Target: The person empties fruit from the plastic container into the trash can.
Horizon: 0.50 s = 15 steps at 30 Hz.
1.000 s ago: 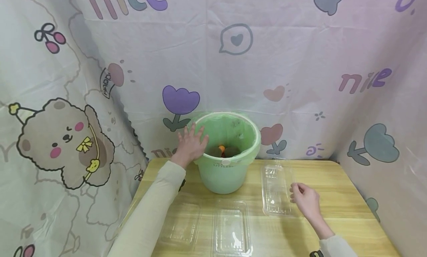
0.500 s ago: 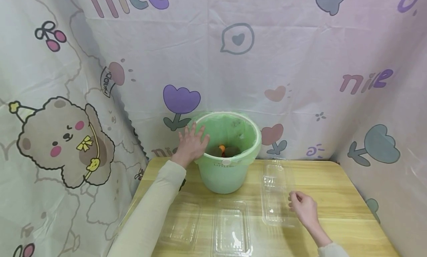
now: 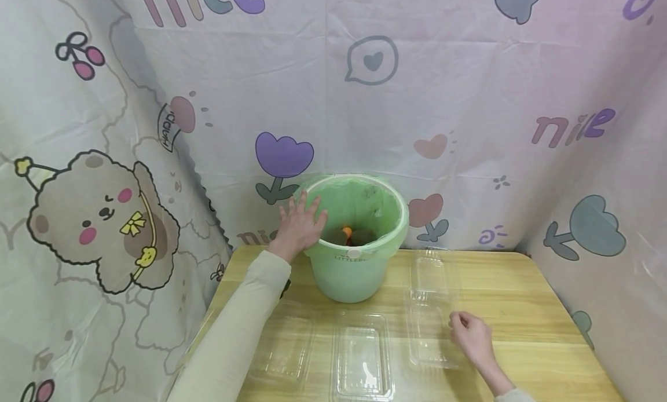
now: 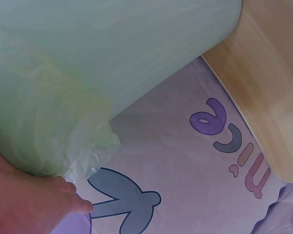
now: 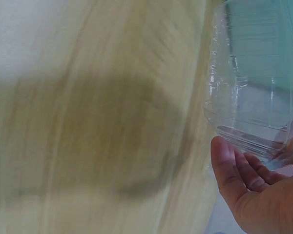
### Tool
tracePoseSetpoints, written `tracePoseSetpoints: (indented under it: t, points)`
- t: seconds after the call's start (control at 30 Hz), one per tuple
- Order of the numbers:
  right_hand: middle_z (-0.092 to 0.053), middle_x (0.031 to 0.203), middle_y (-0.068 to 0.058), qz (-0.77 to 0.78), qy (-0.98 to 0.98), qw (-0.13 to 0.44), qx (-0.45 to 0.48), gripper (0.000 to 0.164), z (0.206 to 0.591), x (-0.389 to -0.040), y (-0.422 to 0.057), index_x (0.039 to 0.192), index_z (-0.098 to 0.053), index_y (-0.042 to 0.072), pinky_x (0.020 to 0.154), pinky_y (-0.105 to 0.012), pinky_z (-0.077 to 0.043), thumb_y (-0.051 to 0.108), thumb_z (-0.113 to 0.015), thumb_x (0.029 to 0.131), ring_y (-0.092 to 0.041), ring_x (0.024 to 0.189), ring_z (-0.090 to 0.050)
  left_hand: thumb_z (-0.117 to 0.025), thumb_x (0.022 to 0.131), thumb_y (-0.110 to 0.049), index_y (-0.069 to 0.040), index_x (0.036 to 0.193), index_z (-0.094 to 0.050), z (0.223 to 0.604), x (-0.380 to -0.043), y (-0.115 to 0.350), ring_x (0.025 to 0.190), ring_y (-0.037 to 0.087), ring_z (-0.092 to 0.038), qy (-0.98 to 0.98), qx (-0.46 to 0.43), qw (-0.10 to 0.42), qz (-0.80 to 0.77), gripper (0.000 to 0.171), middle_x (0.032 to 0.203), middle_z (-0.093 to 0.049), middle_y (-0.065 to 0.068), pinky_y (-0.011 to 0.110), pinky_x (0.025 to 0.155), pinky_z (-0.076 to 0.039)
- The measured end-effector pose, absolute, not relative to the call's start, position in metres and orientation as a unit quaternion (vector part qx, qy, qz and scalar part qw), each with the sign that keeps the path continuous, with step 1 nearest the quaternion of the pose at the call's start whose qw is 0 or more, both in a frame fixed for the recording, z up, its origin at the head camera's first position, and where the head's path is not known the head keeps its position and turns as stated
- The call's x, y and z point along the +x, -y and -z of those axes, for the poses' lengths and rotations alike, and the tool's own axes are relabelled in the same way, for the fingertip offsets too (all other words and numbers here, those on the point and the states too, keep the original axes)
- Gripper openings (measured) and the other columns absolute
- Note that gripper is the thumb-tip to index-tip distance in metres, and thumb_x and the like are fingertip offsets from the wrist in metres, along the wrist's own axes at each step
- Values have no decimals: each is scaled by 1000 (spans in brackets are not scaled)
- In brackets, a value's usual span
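My left hand (image 3: 299, 225) lies with spread fingers against the left rim of a pale green bucket (image 3: 348, 277) lined with a thin green plastic bag (image 4: 83, 136). Something orange (image 3: 347, 233) shows deep inside the bucket. To the right of the bucket, my right hand (image 3: 473, 338) pinches the right edge of a clear plastic container (image 3: 429, 338). In the right wrist view, thumb and fingers are at a corner of this container (image 5: 259, 92), which is tilted. Behind it in the head view, another clear plastic section (image 3: 431, 271) overlaps its far end.
Two more clear plastic containers lie on the wooden table (image 3: 521, 309): one in the front middle (image 3: 363, 355), one at the front left (image 3: 283, 347). A printed curtain (image 3: 365, 118) hangs behind the table and along both sides.
My right hand has moved toward the table's front, drawing the clear container with it, so the clear plastic stretches over a longer span. The left hand and bucket have stayed put.
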State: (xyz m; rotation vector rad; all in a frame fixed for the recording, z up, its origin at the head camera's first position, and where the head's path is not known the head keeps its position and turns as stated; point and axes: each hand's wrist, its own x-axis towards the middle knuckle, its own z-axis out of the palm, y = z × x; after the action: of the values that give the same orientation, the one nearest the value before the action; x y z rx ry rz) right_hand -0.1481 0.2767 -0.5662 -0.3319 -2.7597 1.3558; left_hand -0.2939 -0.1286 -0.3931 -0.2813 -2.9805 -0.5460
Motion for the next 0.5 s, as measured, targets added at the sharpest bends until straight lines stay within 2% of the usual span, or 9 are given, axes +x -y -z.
tracePoseSetpoints:
  t: [0.1, 0.23, 0.4, 0.5]
  points:
    - [-78, 91, -22, -430, 896, 26, -109, 38, 570, -148, -277, 113, -72, -13, 49, -24, -52, 17, -49, 108, -21, 67, -72, -21, 111, -52, -15, 167, -30, 394, -295, 129, 159, 58, -11, 980, -91, 49, 171, 68, 177, -6, 22, 77, 125, -10]
    - [-78, 84, -18, -434, 893, 19, -113, 38, 574, -146, -278, 114, -71, -14, 49, -24, -53, 16, -49, 108, -20, 66, -71, -19, 110, -53, -15, 168, -30, 394, -295, 129, 158, 58, -11, 981, -91, 48, 165, 69, 176, -6, 23, 78, 124, -11]
    - [-77, 79, -14, -435, 893, 14, -113, 39, 578, -144, -280, 116, -71, -14, 50, -24, -52, 17, -48, 108, -18, 63, -70, -23, 111, -50, -14, 168, -29, 393, -295, 129, 159, 58, -10, 979, -92, 47, 176, 67, 177, -6, 23, 78, 124, -9]
    - [-75, 73, -10, -429, 895, 16, -119, 39, 581, -143, -280, 114, -73, -12, 48, -23, -47, 18, -49, 108, -14, 57, -63, -26, 112, -48, -14, 167, -30, 393, -294, 129, 159, 58, -9, 978, -91, 48, 183, 65, 177, -5, 22, 78, 124, -8]
